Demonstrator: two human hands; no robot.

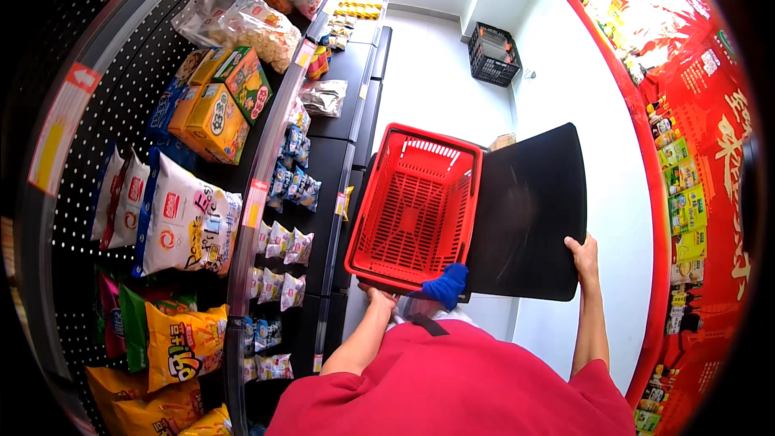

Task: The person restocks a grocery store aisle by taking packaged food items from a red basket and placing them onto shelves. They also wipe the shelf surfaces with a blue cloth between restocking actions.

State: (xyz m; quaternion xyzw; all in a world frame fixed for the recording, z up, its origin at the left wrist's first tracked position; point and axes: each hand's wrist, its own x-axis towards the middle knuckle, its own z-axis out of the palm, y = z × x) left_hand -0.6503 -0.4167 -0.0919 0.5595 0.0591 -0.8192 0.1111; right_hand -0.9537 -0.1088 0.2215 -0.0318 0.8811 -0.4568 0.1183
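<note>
In front of me is a red plastic shopping basket (357, 236) with slotted walls; nothing lies inside it. My left hand (380, 298) is at the basket's near left corner, its fingers hidden beneath the rim, so its grip cannot be told. A blue cloth (447, 286) hangs over the near right corner. To the basket's right, my right hand (583, 254) grips the right edge of a flat black panel (527, 212), thumb on the upper face. The panel's left edge meets the basket's right side.
Shelving on the left holds a large white snack bag (187, 218), yellow snack bags (184, 345), boxed snacks (217, 124) and small packets (296, 188). A black crate (494, 54) stands by the far wall. A red printed display (708, 133) lines the right wall.
</note>
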